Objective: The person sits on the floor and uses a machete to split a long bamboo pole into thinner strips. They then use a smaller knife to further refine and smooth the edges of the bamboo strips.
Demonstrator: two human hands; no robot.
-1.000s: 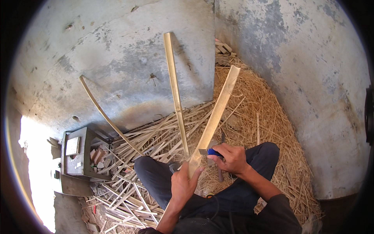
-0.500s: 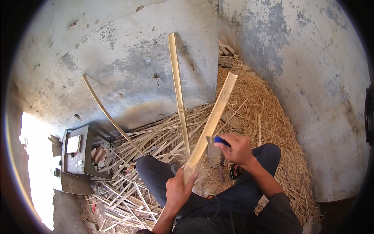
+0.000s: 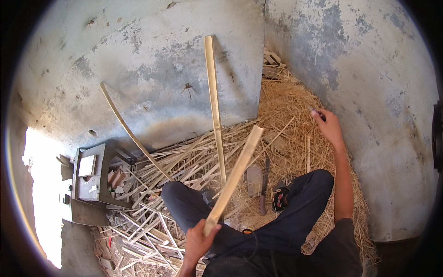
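Bamboo strip held up in one hand, the other arm stretched out over the shavings.

A grey wall [image 3: 152, 78] is seen behind a wide heap of straw-like shavings [image 3: 295, 120] and split offcuts [image 3: 161, 226]; two strips are leaned against the wall. The bamboo strip [image 3: 235, 175] is gripped at its lower end by the left hand [image 3: 199, 240], fingers closed round it, its free end angled up. The right hand [image 3: 326, 123] is closed on a small dark object that cannot be made out. A knife [image 3: 264, 187] lies between the legs, so a foot or the swinging strip could be caught on its blade.
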